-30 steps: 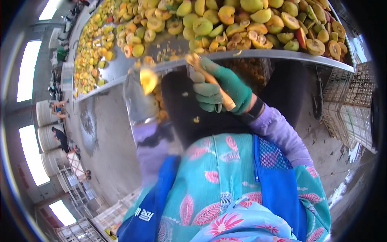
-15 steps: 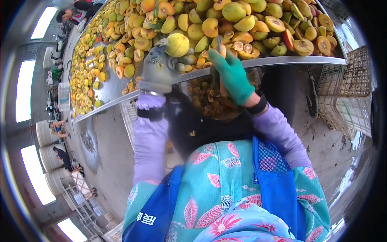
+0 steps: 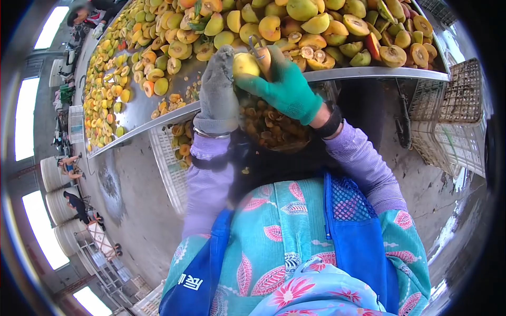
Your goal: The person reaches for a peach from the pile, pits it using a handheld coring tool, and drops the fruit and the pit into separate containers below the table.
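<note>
My left hand (image 3: 217,92), in a grey glove, is closed around a yellow peach (image 3: 245,64) at the near edge of the table. My right hand (image 3: 287,87), in a green glove, grips a pitting tool (image 3: 263,59) with a wooden handle and a thin curved metal end. That hand is right beside the peach, its thumb reaching across to the fruit's near side. The tool's metal end points up and away, above the peach. Halved and whole peaches (image 3: 311,25) lie heaped on the metal table (image 3: 182,87) just beyond both hands.
Below the table edge, a container holds cut fruit pieces (image 3: 274,126). A white crate (image 3: 168,163) with fruit stands to its left. Stacked crates (image 3: 448,116) stand at the right. Other people (image 3: 79,205) and large white tubs (image 3: 58,203) are along the left side.
My left hand has brought the peach nearer and to the right. My right hand has moved left with the tool, its thumb now at the peach.
</note>
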Available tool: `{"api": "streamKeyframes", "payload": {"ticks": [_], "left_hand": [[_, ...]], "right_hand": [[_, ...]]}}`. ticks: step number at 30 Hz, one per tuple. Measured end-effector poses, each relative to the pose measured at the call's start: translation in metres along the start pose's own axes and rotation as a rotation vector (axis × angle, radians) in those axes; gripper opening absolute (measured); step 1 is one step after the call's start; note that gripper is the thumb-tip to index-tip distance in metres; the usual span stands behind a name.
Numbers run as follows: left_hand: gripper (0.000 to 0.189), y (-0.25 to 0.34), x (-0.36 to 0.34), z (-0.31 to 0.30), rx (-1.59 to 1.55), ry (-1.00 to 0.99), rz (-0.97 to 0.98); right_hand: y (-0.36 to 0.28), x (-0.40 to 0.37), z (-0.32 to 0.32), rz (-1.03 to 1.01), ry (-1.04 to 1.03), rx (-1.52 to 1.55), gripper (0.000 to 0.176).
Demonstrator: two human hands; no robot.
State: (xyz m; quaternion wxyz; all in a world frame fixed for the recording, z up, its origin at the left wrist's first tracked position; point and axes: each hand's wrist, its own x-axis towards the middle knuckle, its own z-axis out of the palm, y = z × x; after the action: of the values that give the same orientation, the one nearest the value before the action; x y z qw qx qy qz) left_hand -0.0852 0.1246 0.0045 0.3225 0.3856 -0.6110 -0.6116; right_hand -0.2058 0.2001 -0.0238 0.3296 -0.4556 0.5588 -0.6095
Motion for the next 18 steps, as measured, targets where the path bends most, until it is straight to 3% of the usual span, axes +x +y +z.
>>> {"api": "streamKeyframes", "payload": {"ticks": [1, 3, 6, 7, 10, 11, 12, 14, 15, 18], "left_hand": [[0.048, 0.001, 0.001, 0.003, 0.146, 0.057, 0.171], [0.042, 0.01, -0.002, 0.012, 0.04, 0.133, 0.168], [0.043, -0.018, 0.022, 0.004, -0.107, 0.271, 0.117], [0.044, -0.021, 0.026, 0.002, -0.056, 0.307, 0.119], [0.044, -0.027, 0.033, -0.002, 0.093, 0.408, 0.113], [0.048, -0.031, 0.034, -0.008, 0.027, 0.355, 0.07], [0.052, -0.034, 0.035, -0.015, -0.037, 0.305, 0.023], [0.057, -0.011, 0.016, -0.019, -0.33, 0.086, -0.122], [0.064, -0.009, 0.015, -0.02, -0.441, 0.078, -0.141], [0.068, 0.003, 0.001, -0.027, -0.611, -0.017, -0.118]], "right_hand": [[-0.001, 0.0, 0.004, -0.002, -0.011, 0.043, 0.044], [0.008, 0.005, 0.017, -0.027, 0.026, 0.098, 0.036], [0.013, 0.017, 0.034, 0.111, 0.089, 0.542, 0.052], [0.011, 0.021, 0.034, 0.244, 0.082, 0.667, 0.049], [-0.004, 0.034, 0.011, 0.587, -0.117, 0.524, 0.048], [-0.001, 0.045, 0.012, 0.633, -0.085, 0.444, 0.046], [0.028, 0.064, 0.025, 0.433, 0.06, 0.533, 0.052], [0.04, 0.083, 0.023, 0.121, 0.219, 0.121, 0.054], [0.031, 0.078, 0.02, 0.046, 0.22, -0.189, 0.05], [0.014, 0.044, 0.028, 0.061, 0.238, -0.355, 0.044]]}}
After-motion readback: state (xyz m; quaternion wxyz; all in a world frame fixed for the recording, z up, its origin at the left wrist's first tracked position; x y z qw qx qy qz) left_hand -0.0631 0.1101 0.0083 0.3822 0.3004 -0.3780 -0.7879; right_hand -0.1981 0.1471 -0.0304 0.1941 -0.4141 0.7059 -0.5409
